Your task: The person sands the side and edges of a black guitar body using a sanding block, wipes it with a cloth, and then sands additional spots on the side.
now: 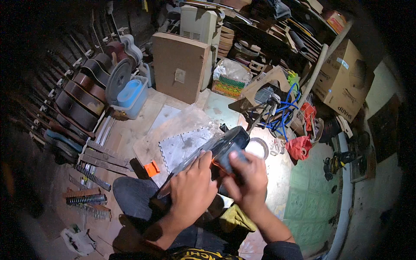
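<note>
A dark, glossy, curved body [237,135], shaped like a small guitar body, lies tilted across my lap. My left hand [193,186] rests on its near side with the fingers bent over it, gripping it. Against the body, my right hand [252,180] pinches a dark grey, flat pad [224,158] with an orange edge; motion slightly blurs thumb and fingers. The pad's exact kind is unclear. Below the right wrist, a yellow cloth [239,218] drapes over my leg.
Guitars [78,104] stand racked at left, beside a clear tub [134,104]. A grey foam mat [182,149] and an orange piece [152,168] lie ahead. A round white dish [258,148], blue hose [286,112] and red cloth [299,147] are at right. Cardboard boxes [180,67] stand behind.
</note>
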A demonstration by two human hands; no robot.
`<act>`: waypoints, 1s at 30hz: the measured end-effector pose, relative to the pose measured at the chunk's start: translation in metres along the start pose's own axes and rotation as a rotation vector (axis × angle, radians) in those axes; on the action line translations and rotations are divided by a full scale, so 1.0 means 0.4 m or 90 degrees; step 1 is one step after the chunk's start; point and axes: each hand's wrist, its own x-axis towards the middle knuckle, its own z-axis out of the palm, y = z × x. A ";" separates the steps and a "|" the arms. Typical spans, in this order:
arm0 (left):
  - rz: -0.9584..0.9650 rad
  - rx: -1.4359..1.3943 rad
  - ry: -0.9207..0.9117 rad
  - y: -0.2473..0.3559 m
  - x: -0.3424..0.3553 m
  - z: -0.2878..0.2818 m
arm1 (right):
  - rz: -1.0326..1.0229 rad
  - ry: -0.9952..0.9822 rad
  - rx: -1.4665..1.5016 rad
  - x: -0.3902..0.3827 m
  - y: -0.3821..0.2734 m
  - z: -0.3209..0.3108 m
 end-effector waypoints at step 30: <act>-0.007 -0.107 0.108 -0.166 -0.200 -0.063 | 0.442 -0.159 0.591 0.040 0.088 0.070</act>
